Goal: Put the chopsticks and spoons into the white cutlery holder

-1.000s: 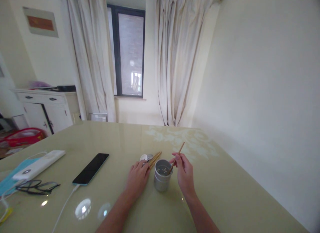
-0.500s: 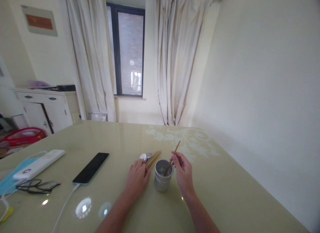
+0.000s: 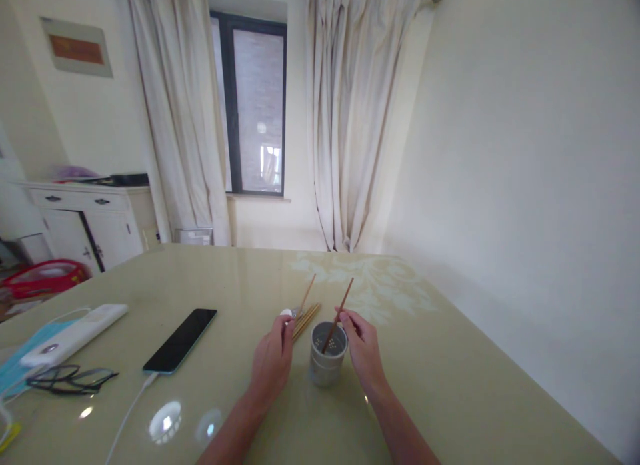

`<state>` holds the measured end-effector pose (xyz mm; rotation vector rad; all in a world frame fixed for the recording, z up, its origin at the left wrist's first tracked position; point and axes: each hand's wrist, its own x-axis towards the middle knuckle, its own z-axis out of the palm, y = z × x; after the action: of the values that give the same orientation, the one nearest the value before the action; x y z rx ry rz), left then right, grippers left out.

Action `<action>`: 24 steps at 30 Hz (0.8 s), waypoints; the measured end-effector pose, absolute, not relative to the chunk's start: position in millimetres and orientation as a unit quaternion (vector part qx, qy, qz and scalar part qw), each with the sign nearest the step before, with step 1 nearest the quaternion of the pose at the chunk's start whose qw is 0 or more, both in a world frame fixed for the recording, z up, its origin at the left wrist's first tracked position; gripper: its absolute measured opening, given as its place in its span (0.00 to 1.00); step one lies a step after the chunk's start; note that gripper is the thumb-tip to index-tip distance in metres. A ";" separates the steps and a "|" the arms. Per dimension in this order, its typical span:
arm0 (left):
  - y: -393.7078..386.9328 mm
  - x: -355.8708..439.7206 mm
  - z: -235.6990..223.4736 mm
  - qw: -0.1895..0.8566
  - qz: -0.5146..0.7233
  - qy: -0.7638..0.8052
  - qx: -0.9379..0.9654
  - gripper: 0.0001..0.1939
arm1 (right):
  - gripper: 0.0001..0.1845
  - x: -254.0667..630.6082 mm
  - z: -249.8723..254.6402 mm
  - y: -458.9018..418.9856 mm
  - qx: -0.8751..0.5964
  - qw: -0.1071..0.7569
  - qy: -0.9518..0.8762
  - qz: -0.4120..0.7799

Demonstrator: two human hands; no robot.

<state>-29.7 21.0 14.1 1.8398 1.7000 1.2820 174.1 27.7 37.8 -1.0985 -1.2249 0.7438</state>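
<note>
A grey cylindrical utensil holder [image 3: 326, 372] with small holes in its bottom stands on the table. My right hand [image 3: 364, 348] is at its right rim, pinching a dark brown chopstick [image 3: 345, 300] whose lower end is inside the holder. Left of the holder, my left hand [image 3: 273, 358] is closed on a lighter chopstick [image 3: 309, 292] that tilts up and away. Several more chopsticks [image 3: 309, 318] lie in a bundle beside my left fingers. Behind those fingers are shiny round utensil parts, perhaps spoons [image 3: 287, 313], partly hidden.
To the left lie a black phone [image 3: 181, 340] on a white cable, folded glasses [image 3: 70, 380], a white power bank [image 3: 75, 335] and a blue face mask [image 3: 35, 348]. A wall [image 3: 525, 218] borders the table [image 3: 450, 385] on the right.
My left hand has picked up one chopstick from beside the bundle and raised its far end. My right hand has shifted slightly left, its chopstick still in the holder.
</note>
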 end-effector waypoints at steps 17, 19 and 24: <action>9.3 -25.0 8.0 0.043 0.549 0.442 0.708 0.12 | 0.27 175.4 31.1 32.0 -0.450 0.627 -0.519 0.368; 8.6 -24.0 8.8 0.038 0.556 0.432 0.709 0.12 | 0.27 175.9 30.7 31.9 -0.457 0.624 -0.524 0.356; 6.5 -21.8 13.9 -0.038 0.558 0.367 0.743 0.13 | 0.21 180.3 38.9 18.0 -0.438 0.650 -0.587 0.202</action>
<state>-21.8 6.5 13.9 2.3927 1.1817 1.7967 180.3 18.0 38.9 -0.9957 -1.3326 0.4593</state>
